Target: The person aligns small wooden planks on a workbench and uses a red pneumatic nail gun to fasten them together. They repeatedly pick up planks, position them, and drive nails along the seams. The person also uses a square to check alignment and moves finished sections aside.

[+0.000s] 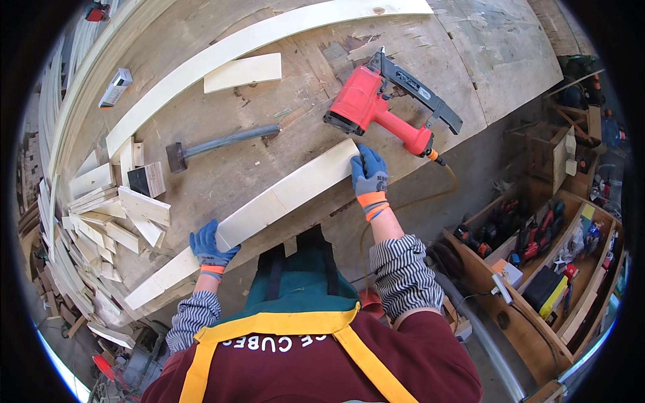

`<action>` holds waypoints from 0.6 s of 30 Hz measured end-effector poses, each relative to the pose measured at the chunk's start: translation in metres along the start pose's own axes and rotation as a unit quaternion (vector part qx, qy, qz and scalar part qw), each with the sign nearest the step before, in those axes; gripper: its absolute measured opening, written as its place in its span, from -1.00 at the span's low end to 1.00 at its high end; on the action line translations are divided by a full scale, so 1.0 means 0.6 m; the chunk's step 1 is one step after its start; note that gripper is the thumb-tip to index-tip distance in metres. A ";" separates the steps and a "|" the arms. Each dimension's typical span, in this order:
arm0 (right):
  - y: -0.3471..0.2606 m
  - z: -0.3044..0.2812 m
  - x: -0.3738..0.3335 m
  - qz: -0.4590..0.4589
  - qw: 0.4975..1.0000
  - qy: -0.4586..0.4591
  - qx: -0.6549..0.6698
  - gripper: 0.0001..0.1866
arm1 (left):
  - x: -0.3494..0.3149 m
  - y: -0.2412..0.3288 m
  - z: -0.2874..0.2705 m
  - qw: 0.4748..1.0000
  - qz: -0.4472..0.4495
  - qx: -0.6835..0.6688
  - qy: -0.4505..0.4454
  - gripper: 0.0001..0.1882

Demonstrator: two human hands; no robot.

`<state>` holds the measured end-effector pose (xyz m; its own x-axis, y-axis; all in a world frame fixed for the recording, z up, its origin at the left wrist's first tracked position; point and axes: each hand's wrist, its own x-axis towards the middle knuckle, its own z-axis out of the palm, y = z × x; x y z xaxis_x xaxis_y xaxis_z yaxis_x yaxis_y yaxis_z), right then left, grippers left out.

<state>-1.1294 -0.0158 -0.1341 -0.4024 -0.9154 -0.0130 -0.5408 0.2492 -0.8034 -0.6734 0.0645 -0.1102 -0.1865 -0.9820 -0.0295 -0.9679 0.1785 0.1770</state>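
Observation:
A pale wooden board (289, 195) lies slantwise along the near edge of the workbench. My left hand (211, 247), in a blue and grey work glove, grips its lower left end, fingers curled over it. At the upper right end my gloved right hand (369, 173) is closed around the board's corner. A second pale wooden strip (161, 279) continues down to the left from my left hand; whether the two are joined there is hidden by the glove. Just beyond my right hand rests a red pneumatic nail gun (366, 101), with its hose attached. A hammer (222, 141) lies farther left.
Short wood offcuts (121, 215) are piled at the bench's left. A long curved wooden strip (255, 37) and a short board (243, 72) lie beyond the hammer, with a small box (115, 87) nearby. A wooden tool bin (494, 305) stands right, below bench height.

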 end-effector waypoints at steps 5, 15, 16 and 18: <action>0.002 0.004 0.004 0.014 0.999 -0.006 0.032 -0.68 | -0.001 -0.004 -0.002 0.999 -0.027 0.018 -0.039 -0.04; 0.023 0.008 0.008 0.017 0.999 0.004 0.045 -0.66 | 0.042 0.120 -0.048 0.995 0.058 0.033 -0.073 0.29; 0.035 0.008 0.007 0.017 0.999 0.013 0.049 -0.66 | 0.065 0.168 -0.054 0.992 0.071 0.029 -0.101 0.27; 0.024 0.006 0.015 0.022 0.998 -0.008 0.064 -0.65 | 0.120 0.254 -0.043 0.987 0.065 -0.004 -0.144 0.23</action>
<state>-1.1380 -0.0214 -0.1482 -0.4119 -0.9093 -0.0592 -0.4234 0.2485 -0.8712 -0.8299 0.0191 -0.0598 -0.3504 -0.8924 -0.2843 -0.9314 0.3000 0.2062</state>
